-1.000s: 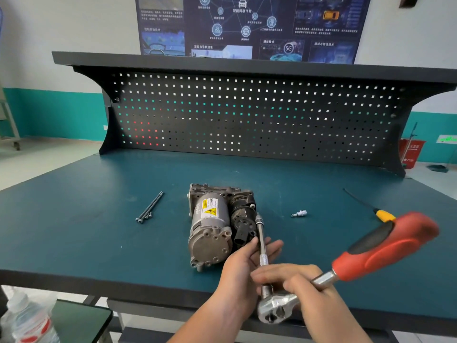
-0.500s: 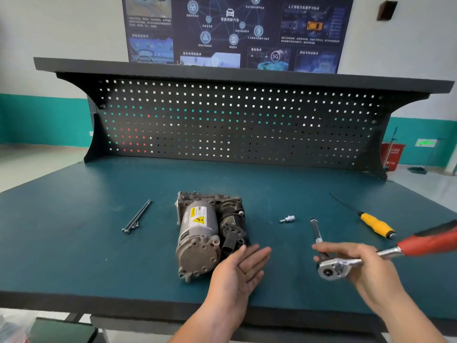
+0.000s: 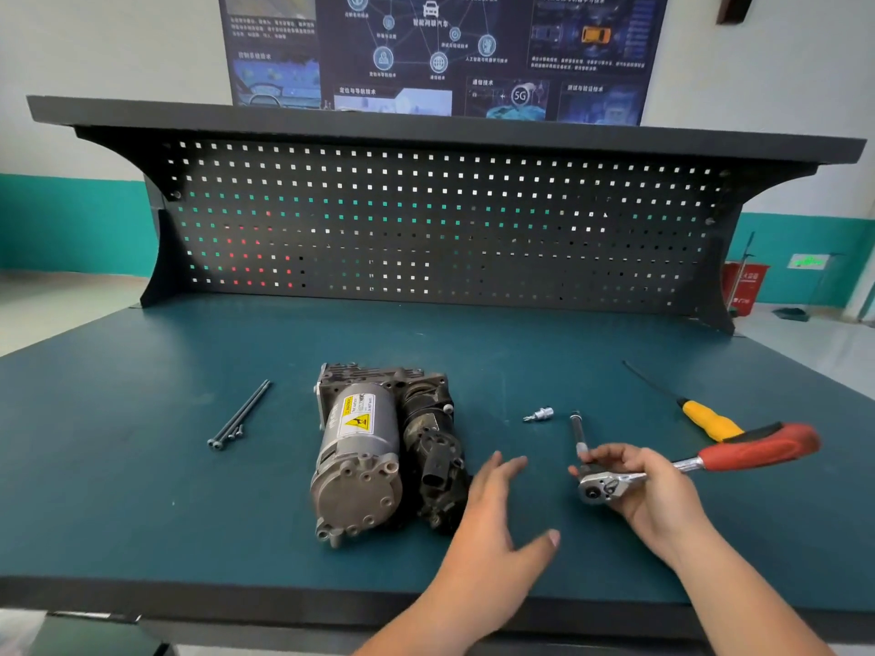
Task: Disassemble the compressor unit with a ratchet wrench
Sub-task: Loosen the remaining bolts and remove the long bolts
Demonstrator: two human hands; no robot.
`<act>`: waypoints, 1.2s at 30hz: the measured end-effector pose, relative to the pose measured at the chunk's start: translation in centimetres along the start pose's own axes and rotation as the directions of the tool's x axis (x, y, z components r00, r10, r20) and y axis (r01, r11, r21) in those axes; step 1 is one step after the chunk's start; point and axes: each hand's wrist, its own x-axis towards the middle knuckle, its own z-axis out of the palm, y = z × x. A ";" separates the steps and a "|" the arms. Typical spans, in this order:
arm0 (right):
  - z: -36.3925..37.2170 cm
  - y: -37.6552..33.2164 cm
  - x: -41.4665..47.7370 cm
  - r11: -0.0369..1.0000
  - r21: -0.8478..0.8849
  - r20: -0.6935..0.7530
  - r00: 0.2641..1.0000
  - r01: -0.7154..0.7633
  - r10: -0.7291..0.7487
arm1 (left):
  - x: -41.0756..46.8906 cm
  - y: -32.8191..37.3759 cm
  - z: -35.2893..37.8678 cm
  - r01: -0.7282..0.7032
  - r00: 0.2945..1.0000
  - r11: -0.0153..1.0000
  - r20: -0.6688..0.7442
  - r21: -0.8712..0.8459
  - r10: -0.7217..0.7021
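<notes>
Sitting under a dark pegboard (image 3: 426,229) and a blue wall poster (image 3: 435,49): a teal workbench (image 3: 142,490), seen from the head camera.

Lying near the middle of the bench, long axis running from 12 to 6 o'clock: the compressor (image 3: 379,452), grey motor can with a yellow warning label on the left, black blocky housing on the right. Resting well apart at its 9 o'clock: two long bolts (image 3: 239,416). Lying at its 3 o'clock: a small socket bit (image 3: 540,414); further out toward 2 o'clock, a yellow-handled screwdriver (image 3: 705,419).

Hovering just beside the compressor's near right corner: the left hand (image 3: 492,513), fingers spread, palm turned in, gripping nothing. Holding the ratchet wrench (image 3: 663,466) at its steel head, away from the compressor at 3 o'clock: the right hand (image 3: 648,494), fingers wrapped around the head, red handle jutting toward 3 o'clock, extension bar (image 3: 578,433) pointing toward 12 o'clock.

Judging the compressor as heavy, rigid cast metal, unlikely to flex, likely to slide or roll on the smooth top under torque. Probably gripping best around the motor can or pressing down on the black housing, keeping clear of the plastic plug socket at the near end. Looking greasy on the dark side, so possibly slippery there.
</notes>
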 end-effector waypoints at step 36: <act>-10.3 -3.6 -0.7 0.174 -0.977 0.056 0.940 0.121 -0.335 | 6.9 0.3 4.2 -0.100 0.982 0.890 0.189 0.444 0.016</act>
